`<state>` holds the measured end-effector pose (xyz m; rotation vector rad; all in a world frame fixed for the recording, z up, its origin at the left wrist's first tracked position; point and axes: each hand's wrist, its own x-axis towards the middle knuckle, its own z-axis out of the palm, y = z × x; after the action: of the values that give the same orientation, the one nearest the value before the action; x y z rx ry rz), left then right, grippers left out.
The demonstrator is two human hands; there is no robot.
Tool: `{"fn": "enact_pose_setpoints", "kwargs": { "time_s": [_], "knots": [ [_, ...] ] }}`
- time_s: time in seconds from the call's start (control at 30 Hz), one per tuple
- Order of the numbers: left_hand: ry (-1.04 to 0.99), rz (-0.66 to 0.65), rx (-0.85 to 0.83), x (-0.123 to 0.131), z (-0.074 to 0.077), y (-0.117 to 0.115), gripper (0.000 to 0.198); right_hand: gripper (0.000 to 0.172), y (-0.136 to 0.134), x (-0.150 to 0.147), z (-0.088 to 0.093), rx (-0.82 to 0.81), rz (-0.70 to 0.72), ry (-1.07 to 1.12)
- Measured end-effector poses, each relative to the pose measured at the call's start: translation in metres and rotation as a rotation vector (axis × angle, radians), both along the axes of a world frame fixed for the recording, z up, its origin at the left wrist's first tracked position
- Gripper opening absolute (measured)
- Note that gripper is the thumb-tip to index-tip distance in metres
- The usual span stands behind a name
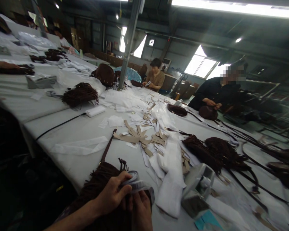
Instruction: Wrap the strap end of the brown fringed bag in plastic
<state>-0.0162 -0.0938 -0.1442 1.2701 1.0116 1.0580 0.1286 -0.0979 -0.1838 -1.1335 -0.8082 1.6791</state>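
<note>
Nearest my camera: the left hand [113, 194] pinches a pale looped strip [139, 185] between thumb and fingers. Right hand [142, 210] is curled up against the strip's underside; can't tell from here if it's pinching. Both sit over a dark brown fringed bag [103, 176] at the table [72, 163] edge, its strap [107, 149] lying out ahead, clasp at the far end.

Progress, my read: midway on this bag. Fringe and strap are on; the strip is loose in a loop, so handling it looks unfinished. Whether the bag's hidden side is done, I can't see.

Just beyond, right: metallic dispenser-like box [199, 186], white padding [170, 173], tan scraps [137, 134]. More fringed bags [216, 154] lie further right, untouched by these hands; done or waiting, I can't tell. Past the white power strip [95, 111], another fringed bundle [80, 94]. Farther off, a person in a dark top [214, 93] handles a brown bag [207, 112]; farthest, one in a brown top [159, 78].
</note>
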Motion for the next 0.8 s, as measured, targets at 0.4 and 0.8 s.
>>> {"fn": "enact_pose_setpoints", "kwargs": {
  "time_s": [0.4, 0.8],
  "knots": [
    [0.143, 0.044, 0.107, 0.002, -0.004, 0.000, 0.052, 0.049, 0.004, -0.011, 0.012, -0.025, -0.117, -0.133],
    [0.197, 0.024, 0.180, 0.000, -0.010, 0.000, 0.049, 0.056, 0.003, -0.002, 0.010, 0.073, 0.006, -0.096]
  ]
}}
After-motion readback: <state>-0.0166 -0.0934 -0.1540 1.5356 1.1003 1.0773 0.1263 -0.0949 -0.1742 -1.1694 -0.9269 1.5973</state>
